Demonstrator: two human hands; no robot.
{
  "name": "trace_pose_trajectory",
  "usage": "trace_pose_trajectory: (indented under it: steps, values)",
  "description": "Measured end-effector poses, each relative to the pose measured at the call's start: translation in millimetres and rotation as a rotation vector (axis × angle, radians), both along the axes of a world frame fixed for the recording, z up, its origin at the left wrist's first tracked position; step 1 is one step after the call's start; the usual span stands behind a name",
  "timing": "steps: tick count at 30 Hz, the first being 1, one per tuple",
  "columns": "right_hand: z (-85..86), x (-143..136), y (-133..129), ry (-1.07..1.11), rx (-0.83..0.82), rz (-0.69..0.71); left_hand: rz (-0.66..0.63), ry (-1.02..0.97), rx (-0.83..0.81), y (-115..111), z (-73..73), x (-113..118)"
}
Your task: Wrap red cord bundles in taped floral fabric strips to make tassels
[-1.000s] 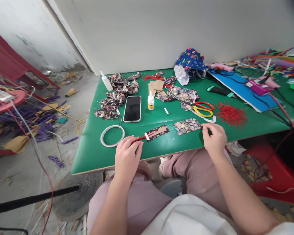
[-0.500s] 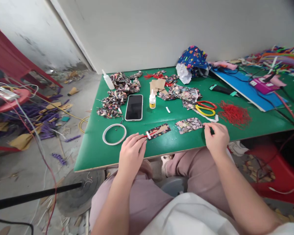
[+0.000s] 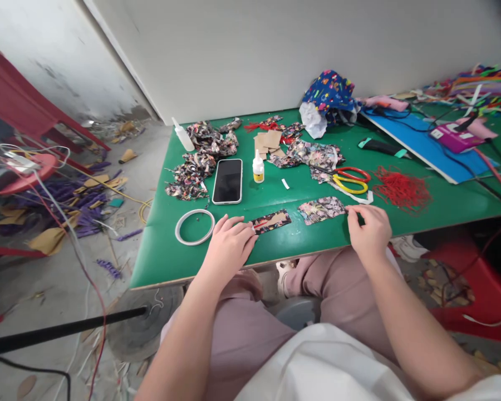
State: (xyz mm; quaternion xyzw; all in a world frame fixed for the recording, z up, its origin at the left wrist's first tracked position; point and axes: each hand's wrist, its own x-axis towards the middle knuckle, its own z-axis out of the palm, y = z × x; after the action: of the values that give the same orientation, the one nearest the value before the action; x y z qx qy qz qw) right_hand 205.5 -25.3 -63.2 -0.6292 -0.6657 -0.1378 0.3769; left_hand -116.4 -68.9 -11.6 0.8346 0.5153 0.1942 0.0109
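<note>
My left hand (image 3: 232, 240) lies palm down at the left end of a dark floral fabric strip (image 3: 279, 219), its fingers covering that end. A brown paper piece and a red cord lie on this strip. To the right, my right hand (image 3: 367, 225) pinches at the right end of a lighter floral fabric piece (image 3: 320, 210); what the fingertips hold is too small to name. A roll of white tape (image 3: 195, 212) is just left of my left hand. Above the fabric stand a small glue bottle (image 3: 258, 169) and a phone (image 3: 227, 181) lying flat.
Scissors (image 3: 350, 184), red cords (image 3: 403, 188), a cutter (image 3: 382, 147) and a blue board (image 3: 434, 146) lie at right. Bunched floral fabric (image 3: 211, 147), brown cards (image 3: 268, 140), a white bottle (image 3: 183, 136) and a patterned blue cloth (image 3: 329, 97) sit farther back.
My left hand has moved slightly right and flattened over the left end of the dark strip, covering the white tab. My right hand has barely moved.
</note>
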Motion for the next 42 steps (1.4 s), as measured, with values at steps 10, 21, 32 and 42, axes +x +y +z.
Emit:
trace_pose_trajectory:
  steps: [10, 21, 32, 42]
  values:
    - [2.8, -1.9, -1.3, -0.016, -0.02, -0.003, -0.188, 0.2, -0.03, 11.8, 11.0, 2.1]
    - [3.4, -3.2, -2.5, -0.005, -0.004, -0.011, -0.033, 0.222, -0.021, 15.7, 2.8, 11.1]
    - [3.8, -4.8, -3.4, 0.025, -0.026, -0.02, 0.002, 0.281, 0.023, 21.2, -5.9, 20.2]
    - [10.5, -5.1, -4.8, -0.027, -0.053, 0.122, 0.014, 0.058, -0.039, 18.6, -13.1, 14.4]
